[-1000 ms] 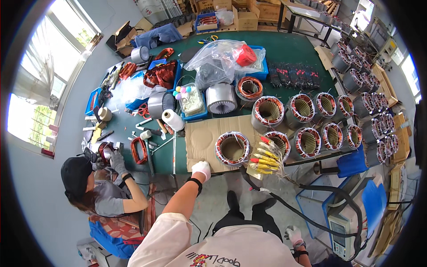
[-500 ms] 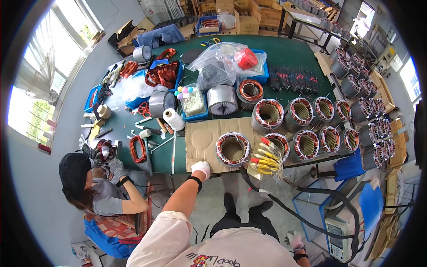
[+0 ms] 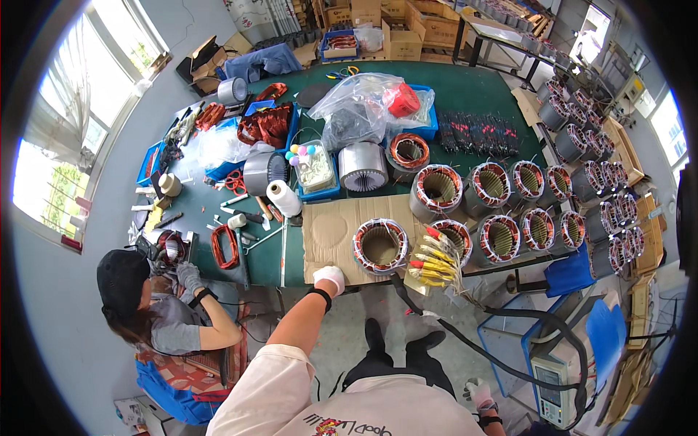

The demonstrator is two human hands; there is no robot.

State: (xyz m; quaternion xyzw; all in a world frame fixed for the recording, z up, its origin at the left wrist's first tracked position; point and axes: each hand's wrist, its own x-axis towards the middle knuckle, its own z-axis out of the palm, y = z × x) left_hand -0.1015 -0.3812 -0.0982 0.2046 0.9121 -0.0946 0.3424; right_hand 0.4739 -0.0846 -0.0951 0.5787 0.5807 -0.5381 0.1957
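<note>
My left hand (image 3: 329, 278), in a white glove, rests on the near edge of a flat cardboard sheet (image 3: 338, 251). Its fingers look curled in, and nothing shows in them. To its right on the sheet stands a motor stator (image 3: 380, 245), upright, with white-laced copper windings round its top. Low at my right side hangs my right hand (image 3: 478, 393), also gloved, with fingers apart and holding nothing. Yellow-sleeved test leads with red tips (image 3: 438, 263) lie bunched beside the stator; black cables run from them toward a tester with a screen (image 3: 552, 392).
Rows of wound stators (image 3: 502, 238) fill the right side. Behind the cardboard stand a bare stator core (image 3: 363, 166), a white thread cone (image 3: 283, 198) and a blue-based tub (image 3: 316, 171). At the left, a seated co-worker (image 3: 171, 312) handles a red-wound part. A blue chair (image 3: 171, 392) stands there.
</note>
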